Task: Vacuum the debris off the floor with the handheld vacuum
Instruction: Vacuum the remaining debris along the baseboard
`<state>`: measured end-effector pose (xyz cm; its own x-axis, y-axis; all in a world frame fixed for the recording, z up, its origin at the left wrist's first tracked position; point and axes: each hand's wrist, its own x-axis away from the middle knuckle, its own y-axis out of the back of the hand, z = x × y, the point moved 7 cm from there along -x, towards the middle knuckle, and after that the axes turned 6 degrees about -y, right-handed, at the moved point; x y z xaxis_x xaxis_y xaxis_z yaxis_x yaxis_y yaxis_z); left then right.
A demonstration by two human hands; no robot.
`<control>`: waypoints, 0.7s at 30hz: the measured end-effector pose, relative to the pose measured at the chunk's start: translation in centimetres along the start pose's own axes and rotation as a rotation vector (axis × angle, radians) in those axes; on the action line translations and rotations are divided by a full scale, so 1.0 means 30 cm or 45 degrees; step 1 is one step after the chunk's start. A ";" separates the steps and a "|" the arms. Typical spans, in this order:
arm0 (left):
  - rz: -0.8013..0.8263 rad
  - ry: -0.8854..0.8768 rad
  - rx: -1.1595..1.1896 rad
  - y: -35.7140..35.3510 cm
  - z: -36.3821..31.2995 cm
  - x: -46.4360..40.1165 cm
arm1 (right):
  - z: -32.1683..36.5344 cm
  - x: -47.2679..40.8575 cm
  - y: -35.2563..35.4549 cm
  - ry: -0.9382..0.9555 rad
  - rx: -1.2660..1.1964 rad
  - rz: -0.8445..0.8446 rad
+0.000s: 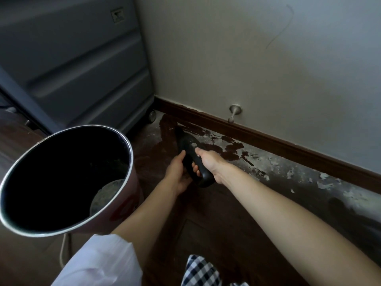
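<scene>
Both hands clutch the black handheld vacuum [190,150]: right hand [208,162] wraps its handle, left hand [177,167] grasps the body (nozzle on the flaky floor [268,162] by the skirting).

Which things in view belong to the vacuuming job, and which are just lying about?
Job:
- handheld vacuum, nozzle toward the baseboard
- right hand gripping its handle
- left hand holding its side
- pale debris on the floor along the wall

Just about:
- metal-rimmed bin
- grey wheeled case
- door stopper
- white cord
</scene>
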<state>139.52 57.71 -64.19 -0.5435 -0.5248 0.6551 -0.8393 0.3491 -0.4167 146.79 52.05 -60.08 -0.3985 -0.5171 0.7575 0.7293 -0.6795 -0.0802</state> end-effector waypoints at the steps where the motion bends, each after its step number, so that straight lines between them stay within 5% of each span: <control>1: 0.007 -0.009 0.002 -0.004 -0.008 -0.007 | 0.007 -0.002 -0.004 -0.001 -0.007 -0.002; 21: 0.165 0.012 -0.161 -0.091 0.077 -0.017 | -0.052 0.039 0.145 -0.013 -0.163 -0.132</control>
<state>142.05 55.23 -64.86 -0.6466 -0.4622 0.6069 -0.7539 0.5083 -0.4162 148.62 47.69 -60.54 -0.4620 -0.4359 0.7724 0.6074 -0.7901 -0.0825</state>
